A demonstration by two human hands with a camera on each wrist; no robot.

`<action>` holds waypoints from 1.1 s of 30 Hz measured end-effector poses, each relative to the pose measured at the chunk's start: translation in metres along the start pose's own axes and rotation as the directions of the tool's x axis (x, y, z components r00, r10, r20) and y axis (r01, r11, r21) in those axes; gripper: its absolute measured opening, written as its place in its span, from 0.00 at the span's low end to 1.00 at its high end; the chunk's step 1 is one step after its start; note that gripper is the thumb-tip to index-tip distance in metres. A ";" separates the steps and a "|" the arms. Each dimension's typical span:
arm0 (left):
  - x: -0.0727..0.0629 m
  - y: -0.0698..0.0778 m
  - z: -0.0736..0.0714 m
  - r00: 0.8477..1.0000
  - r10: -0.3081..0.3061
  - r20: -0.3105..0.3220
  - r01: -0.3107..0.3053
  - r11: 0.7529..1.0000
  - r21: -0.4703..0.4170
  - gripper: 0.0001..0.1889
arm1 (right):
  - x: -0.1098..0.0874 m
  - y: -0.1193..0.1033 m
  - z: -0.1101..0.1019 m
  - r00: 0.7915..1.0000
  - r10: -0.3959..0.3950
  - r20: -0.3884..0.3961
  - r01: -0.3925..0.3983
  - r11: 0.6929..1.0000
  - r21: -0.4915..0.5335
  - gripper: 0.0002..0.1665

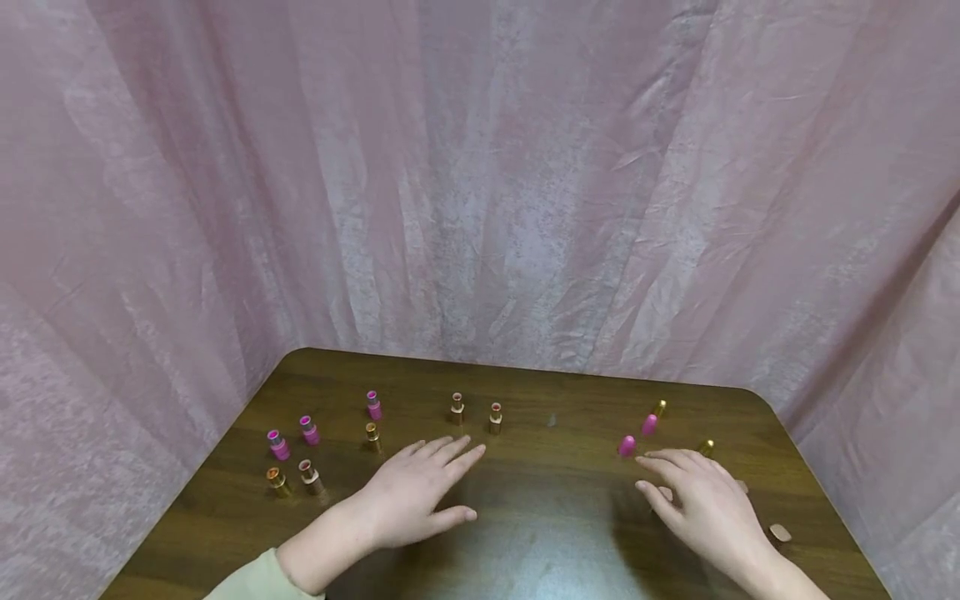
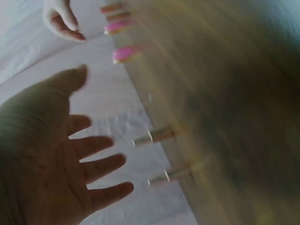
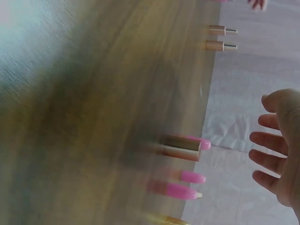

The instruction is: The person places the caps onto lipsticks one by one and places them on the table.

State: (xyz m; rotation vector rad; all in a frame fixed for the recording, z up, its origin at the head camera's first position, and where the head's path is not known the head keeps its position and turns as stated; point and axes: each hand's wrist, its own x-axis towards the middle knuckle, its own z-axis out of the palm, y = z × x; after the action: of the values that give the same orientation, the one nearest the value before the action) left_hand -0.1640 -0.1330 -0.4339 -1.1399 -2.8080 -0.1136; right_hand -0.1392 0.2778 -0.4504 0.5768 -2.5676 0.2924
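My left hand (image 1: 416, 496) hovers over the table with spread, straight fingers, holding nothing. Just beyond its fingertips stand two rose-gold lipstick tubes without caps, one at the left (image 1: 457, 409), the other a little to its right (image 1: 496, 419). A gold lipstick tube (image 1: 373, 437) is left of that hand, with a pink tube (image 1: 374, 406) behind it. Above the right side my right hand (image 1: 705, 504) is also spread and holds nothing. Around it are a pink cap (image 1: 627, 446), a gold cap (image 1: 707, 447) and a brownish cap (image 1: 779, 534); its fingers partly hide others.
More uncapped tubes stand at the far left, among them a pink one (image 1: 279, 446), a gold one (image 1: 278, 482) and a rose-gold one (image 1: 311, 477). The brown wooden table (image 1: 555, 500) has rounded back corners. A pink velvet curtain (image 1: 480, 208) hangs behind it.
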 end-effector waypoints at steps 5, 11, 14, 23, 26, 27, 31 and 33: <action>0.000 0.019 0.014 0.990 0.112 -0.085 -0.111 0.994 0.015 0.27 | -0.019 -0.003 0.000 0.994 0.098 -0.039 -0.096 0.995 0.041 0.15; -0.002 0.037 0.035 0.968 0.190 -0.165 -0.194 0.981 -0.014 0.22 | -0.043 -0.001 0.008 0.933 0.359 0.038 -0.358 0.909 0.212 0.21; -0.002 0.041 0.045 0.965 0.219 -0.144 -0.228 0.973 -0.045 0.22 | -0.052 0.002 0.014 0.881 0.456 0.125 -0.473 0.841 0.265 0.27; 0.000 0.044 0.057 0.965 0.251 -0.070 -0.257 0.961 -0.098 0.23 | -0.053 0.008 0.035 0.833 0.496 0.245 -0.546 0.808 0.223 0.35; 0.001 0.045 0.058 0.963 0.263 -0.064 -0.269 0.958 -0.104 0.23 | -0.053 0.005 0.041 0.844 0.493 0.212 -0.531 0.822 0.207 0.34; 0.001 0.045 0.058 0.962 0.265 -0.062 -0.271 0.957 -0.105 0.23 | -0.053 0.004 0.042 0.846 0.493 0.202 -0.529 0.824 0.205 0.33; 0.002 0.046 0.058 0.961 0.272 -0.057 -0.276 0.955 -0.104 0.23 | -0.054 0.000 0.045 0.852 0.493 0.176 -0.522 0.823 0.224 0.28; 0.002 0.046 0.059 0.961 0.272 -0.056 -0.277 0.955 -0.103 0.23 | -0.054 -0.002 0.047 0.853 0.493 0.174 -0.522 0.821 0.232 0.27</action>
State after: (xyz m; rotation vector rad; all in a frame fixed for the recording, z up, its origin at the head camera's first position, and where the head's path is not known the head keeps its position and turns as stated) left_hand -0.1379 -0.0926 -0.4904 -1.5206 -2.6031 -0.2669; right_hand -0.1153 0.2805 -0.5174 -0.0294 -2.7682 0.8282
